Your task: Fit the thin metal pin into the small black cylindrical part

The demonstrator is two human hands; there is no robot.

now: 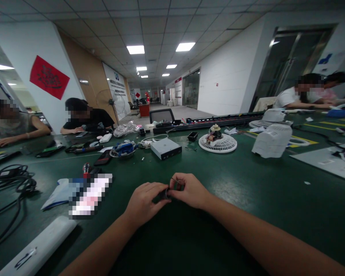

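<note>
Above the dark green tabletop, my left hand [143, 201] grips a small dark round piece [164, 193] with a pale rim, between thumb and fingers. My right hand [191, 189] meets it from the other side, thumb and fingertips pinched at the piece's edge. A thin dark strip or wire [174, 179] shows by the right fingers; whether it is joined to the piece I cannot tell. The fingers hide most of the piece, so its kind is unclear.
Beyond my hands lie a silver disc drive [166, 148], a white fan grille with a motor [217, 142] and a white plastic housing [272, 141]. Black cables [14, 184] and a long white case [43, 245] are at left. Other people sit around the table [235, 230].
</note>
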